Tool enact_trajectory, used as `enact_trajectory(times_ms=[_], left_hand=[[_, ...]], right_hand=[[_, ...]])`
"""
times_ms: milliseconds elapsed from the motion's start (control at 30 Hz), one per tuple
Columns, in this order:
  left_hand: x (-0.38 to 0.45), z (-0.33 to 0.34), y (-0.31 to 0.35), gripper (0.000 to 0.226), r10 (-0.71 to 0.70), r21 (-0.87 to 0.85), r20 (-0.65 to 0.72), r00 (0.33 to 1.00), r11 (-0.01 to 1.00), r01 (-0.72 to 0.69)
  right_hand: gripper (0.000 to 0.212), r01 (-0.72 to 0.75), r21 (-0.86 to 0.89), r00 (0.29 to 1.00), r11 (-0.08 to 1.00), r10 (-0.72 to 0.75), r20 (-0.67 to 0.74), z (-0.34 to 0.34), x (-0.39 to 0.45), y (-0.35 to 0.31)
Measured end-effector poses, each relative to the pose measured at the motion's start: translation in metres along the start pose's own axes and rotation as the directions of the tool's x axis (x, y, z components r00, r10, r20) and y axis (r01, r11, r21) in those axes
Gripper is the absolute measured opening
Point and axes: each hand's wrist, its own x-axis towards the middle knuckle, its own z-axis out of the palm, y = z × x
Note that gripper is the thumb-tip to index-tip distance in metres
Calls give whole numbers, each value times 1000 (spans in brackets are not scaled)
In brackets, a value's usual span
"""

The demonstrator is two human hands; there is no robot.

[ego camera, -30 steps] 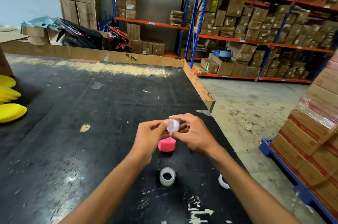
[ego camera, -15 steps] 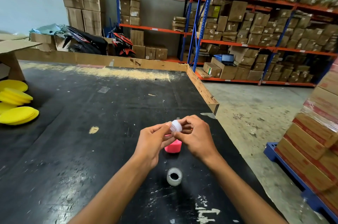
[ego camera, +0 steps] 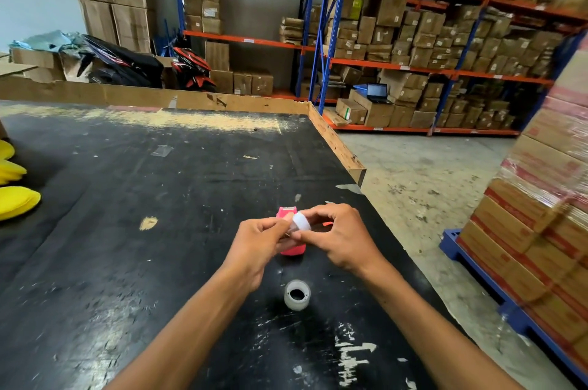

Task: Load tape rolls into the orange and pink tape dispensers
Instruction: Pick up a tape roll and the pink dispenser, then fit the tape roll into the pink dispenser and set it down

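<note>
Both hands meet over the black table [ego camera: 133, 256] and pinch a small white tape roll [ego camera: 301, 221] between their fingertips. My left hand [ego camera: 257, 246] grips it from the left, my right hand [ego camera: 339, 237] from the right. Just behind and below the hands lies the pink tape dispenser [ego camera: 288, 214], partly hidden by my fingers. A sliver of orange [ego camera: 327, 224] shows past my right fingers; I cannot tell whether it is the orange dispenser. A second white tape roll [ego camera: 297, 295] stands on the table nearer to me.
Yellow discs [ego camera: 16, 200] lie at the table's left edge. A cardboard wall [ego camera: 159, 97] borders the far side, and the table's right edge drops to a concrete floor. Stacked boxes on a blue pallet [ego camera: 521, 230] stand to the right.
The hands stay together on the roll, turning it slightly. The view has shifted, so more of the pink dispenser shows above the fingers; a white roll at the right is now out of sight.
</note>
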Motion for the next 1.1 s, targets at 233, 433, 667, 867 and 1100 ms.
enact_trajectory(times_ms=[233,433,667,867,1100], left_hand=[[-3,-7,-2,27,-103,-144,157,982,982,126],[-2,-20,-11,18,-143,-134,55,988,980,149],[-5,-32,-17,8,-177,-166,3,984,970,175],[-8,-37,-18,6,-139,-193,3,990,972,137],[-14,-45,-19,13,-104,-154,0,995,983,103]], right_hand=[[15,-150,31,988,988,148,42,-15,-8,7],[25,-202,-202,953,958,239,183,-21,-25,16],[40,-207,-672,785,711,530,320,-14,-45,35],[40,-178,-702,791,690,525,315,-14,-37,27],[55,26,-749,881,662,339,331,28,-27,15]])
